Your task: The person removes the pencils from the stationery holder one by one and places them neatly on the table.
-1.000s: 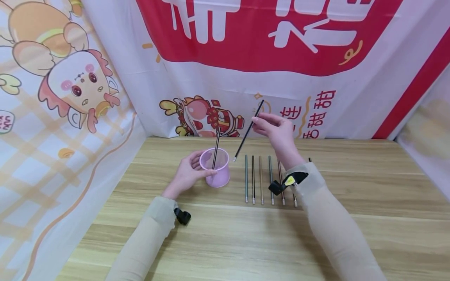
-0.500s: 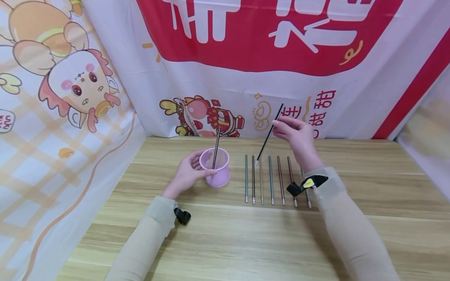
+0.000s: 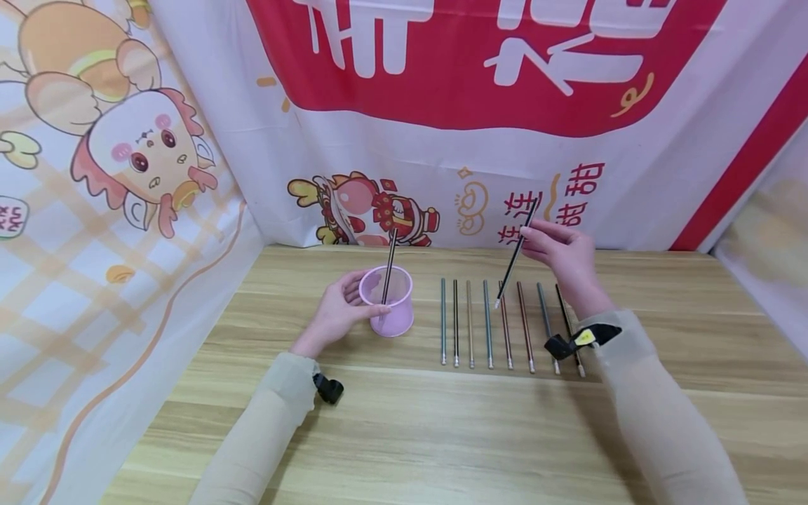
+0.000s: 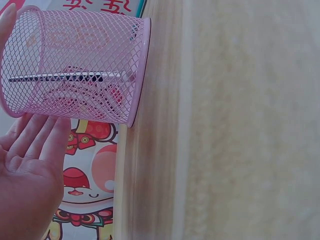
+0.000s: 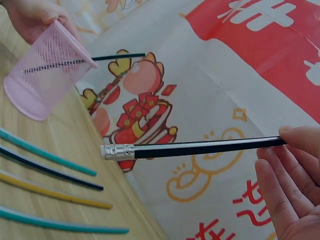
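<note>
My left hand (image 3: 334,312) holds a pink mesh pen cup (image 3: 398,322) upright on the table, thumb at the near side and fingers round the far side. One dark pencil (image 3: 392,249) stands in the cup, leaning against its rim. My right hand (image 3: 566,258) pinches a black pencil (image 5: 205,147) near its upper end, with the eraser end hanging down. That pencil is tilted in the air above the row, in front of the back cloth. In the right wrist view its silver ferrule and white eraser (image 5: 104,152) point toward the cup.
Several pencils lie side by side in a row right of the cup, among them a teal pencil (image 3: 443,322), a yellow one (image 3: 470,326) and a reddish-brown one (image 3: 525,326). My right wrist overlaps the rightmost pencils. A printed cloth (image 3: 372,147) hangs along the table's back edge.
My right hand has moved right with the black pencil, away from the cup and along the row. More pencils at the row's right end now show. The left hand and cup have stayed put.
</note>
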{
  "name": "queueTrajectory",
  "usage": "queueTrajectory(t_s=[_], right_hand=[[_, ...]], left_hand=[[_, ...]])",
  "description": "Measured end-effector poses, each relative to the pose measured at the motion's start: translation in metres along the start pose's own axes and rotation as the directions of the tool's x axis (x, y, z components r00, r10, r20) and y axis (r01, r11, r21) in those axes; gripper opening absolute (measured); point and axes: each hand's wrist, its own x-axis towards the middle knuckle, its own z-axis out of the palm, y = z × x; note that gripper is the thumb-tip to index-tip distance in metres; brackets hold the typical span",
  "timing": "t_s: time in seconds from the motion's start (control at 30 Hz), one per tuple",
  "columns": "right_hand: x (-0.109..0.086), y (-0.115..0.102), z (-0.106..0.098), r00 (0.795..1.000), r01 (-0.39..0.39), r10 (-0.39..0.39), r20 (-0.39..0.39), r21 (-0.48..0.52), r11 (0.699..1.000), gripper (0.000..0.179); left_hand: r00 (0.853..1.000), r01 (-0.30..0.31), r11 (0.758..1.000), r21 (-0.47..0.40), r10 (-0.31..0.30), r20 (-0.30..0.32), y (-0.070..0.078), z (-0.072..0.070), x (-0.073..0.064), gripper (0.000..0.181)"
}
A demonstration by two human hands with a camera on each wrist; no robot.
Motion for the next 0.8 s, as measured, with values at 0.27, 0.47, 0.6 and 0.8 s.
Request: queueTrajectory(t_s=[0.27, 0.47, 0.6, 0.8], right_hand=[[0.0, 0.004, -0.03, 0.999, -0.025, 0.025, -0.037, 0.01, 1.0, 0.053], [0.0, 0.012, -0.054, 0.997, -0.056, 0.058, -0.048, 0.039, 0.998, 0.044], [-0.001, 0.016, -0.071, 0.994, -0.088, 0.089, -0.057, 0.016, 0.996, 0.052], [-0.004, 0.017, -0.094, 0.992, -0.115, 0.113, -0.063, -0.023, 0.993, 0.058]], left_hand=[[1.0, -0.003, 1.0, 0.004, 0.003, -0.002, 0.0, 0.0, 0.0, 0.081], [1.0, -0.006, 1.0, 0.023, 0.006, -0.008, -0.002, 0.0, 0.001, 0.082], [1.0, -0.002, 0.999, 0.033, 0.002, -0.013, -0.002, 0.0, 0.001, 0.083], [1.0, 0.008, 0.999, 0.034, -0.007, -0.014, -0.001, 0.0, -0.001, 0.082]])
